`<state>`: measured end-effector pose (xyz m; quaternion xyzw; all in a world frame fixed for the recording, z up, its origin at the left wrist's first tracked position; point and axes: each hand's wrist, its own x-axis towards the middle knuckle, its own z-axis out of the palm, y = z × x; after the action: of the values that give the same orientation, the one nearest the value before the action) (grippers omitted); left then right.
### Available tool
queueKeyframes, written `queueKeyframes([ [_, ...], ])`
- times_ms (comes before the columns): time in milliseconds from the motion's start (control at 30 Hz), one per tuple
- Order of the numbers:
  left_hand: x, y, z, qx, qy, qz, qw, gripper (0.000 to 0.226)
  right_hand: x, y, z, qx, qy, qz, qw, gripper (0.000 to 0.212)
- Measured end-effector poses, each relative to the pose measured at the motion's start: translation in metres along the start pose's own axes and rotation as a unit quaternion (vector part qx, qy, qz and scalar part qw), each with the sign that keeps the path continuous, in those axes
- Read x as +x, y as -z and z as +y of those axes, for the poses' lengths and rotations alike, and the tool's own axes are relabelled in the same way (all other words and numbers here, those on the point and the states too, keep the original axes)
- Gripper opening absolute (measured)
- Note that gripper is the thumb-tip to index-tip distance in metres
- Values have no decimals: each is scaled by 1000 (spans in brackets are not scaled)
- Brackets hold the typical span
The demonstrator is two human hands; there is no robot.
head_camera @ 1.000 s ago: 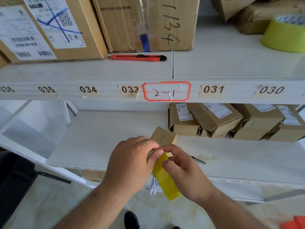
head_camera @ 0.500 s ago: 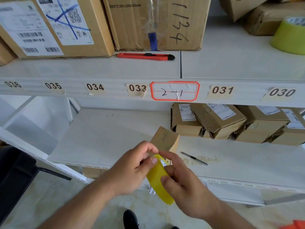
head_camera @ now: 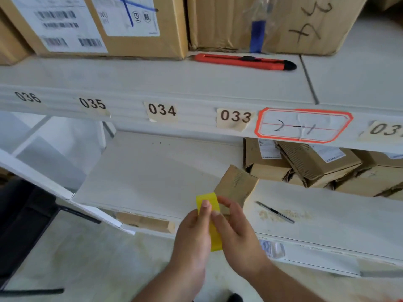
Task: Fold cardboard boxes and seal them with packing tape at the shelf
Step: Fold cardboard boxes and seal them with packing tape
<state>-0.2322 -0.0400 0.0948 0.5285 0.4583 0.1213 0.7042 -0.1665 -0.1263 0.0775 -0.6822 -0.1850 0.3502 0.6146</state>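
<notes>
One small cardboard box (head_camera: 236,185) is folded; a yellow tape strip (head_camera: 208,200) is pinched against it by the left hand (head_camera: 193,235) and right hand (head_camera: 236,233). Sealing is judged unfinished.

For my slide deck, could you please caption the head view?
Both hands, left and right, pinch a yellow tape strip against a small cardboard box at the shelf.

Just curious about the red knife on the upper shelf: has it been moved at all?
No. The red utility knife still lies in front of the handwritten box, below its blue tape; only the camera shifted.
</notes>
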Motion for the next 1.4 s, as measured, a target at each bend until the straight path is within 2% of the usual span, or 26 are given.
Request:
queueKeyframes([
  [100, 13, 5, -9, 25, -9, 51, 998, 38, 18, -24, 6, -48, -33, 90, 994, 16],
  [167, 30, 16, -10, 59, -21, 64, 996, 42, 35, -37, 10, -84, -69, 82, 991, 36],
  [233, 59, 35, -13, 163, -72, 67, 982, 46, 53, -44, 13, -74, -131, 73, 986, 58],
  [300, 102, 62, -24, 341, -155, 68, 925, 45, 65, -35, 19, -45, -175, 125, 976, 58],
  [367, 158, 94, -38, 483, -197, 84, 849, 40, 69, -10, 27, -123, -174, 197, 957, 43],
  [467, 232, 127, -53, 622, -177, 112, 755, 36, 64, 33, 47, -213, -204, 238, 926, 10],
  [533, 262, 140, -64, 672, -138, 114, 719, 35, 63, 47, 67, -240, -252, 218, 912, 20],
  [567, 273, 144, -71, 678, -131, 114, 715, 35, 65, 48, 77, -240, -272, 205, 909, 26],
  [667, 289, 153, -90, 687, -114, 93, 711, 38, 70, 43, 100, -217, -290, 192, 912, 30],
  [700, 293, 154, -92, 674, -112, 89, 725, 38, 72, 41, 103, -211, -287, 187, 916, 27],
  [767, 290, 150, -88, 619, -116, 113, 768, 35, 74, 36, 104, -204, -275, 176, 923, 23],
  [833, 272, 125, -80, 532, -182, 151, 813, 26, 74, 34, 101, -190, -266, 178, 928, 23],
  [867, 256, 101, -77, 484, -212, 144, 836, 26, 73, 33, 102, -177, -264, 180, 931, 22],
  [900, 236, 72, -75, 428, -216, 102, 872, 36, 72, 32, 103, -164, -261, 180, 934, 22],
  [967, 207, 22, -76, 363, -158, 31, 918, 61, 71, 27, 104, -163, -269, 161, 936, 22],
  [1000, 199, 4, -78, 371, -134, 21, 918, 64, 68, 24, 106, -162, -273, 143, 938, 25],
  [1067, 188, -17, -85, 437, -141, 37, 887, 58, 59, 19, 109, -178, -265, 122, 940, 30],
  [1133, 176, -23, -85, 484, -178, 87, 852, 54, 49, 17, 110, -286, -182, 161, 927, 15],
  [1200, 170, -26, -91, 468, -205, 112, 852, 50, 47, 16, 107, -405, 23, 237, 883, 16],
  [1233, 172, -26, -97, 451, -211, 115, 859, 51, 52, 14, 106, -424, 102, 221, 873, 21],
  [1300, 182, -22, -105, 392, -197, 116, 891, 58, 70, 12, 114, -456, 145, 100, 872, 42],
  [1333, 187, -19, -107, 360, -185, 114, 907, 62, 78, 14, 120, -487, 151, 51, 859, 48],
  [1400, 193, -15, -106, 328, -168, 117, 922, 59, 88, 20, 130, -560, 191, 18, 806, 49],
])
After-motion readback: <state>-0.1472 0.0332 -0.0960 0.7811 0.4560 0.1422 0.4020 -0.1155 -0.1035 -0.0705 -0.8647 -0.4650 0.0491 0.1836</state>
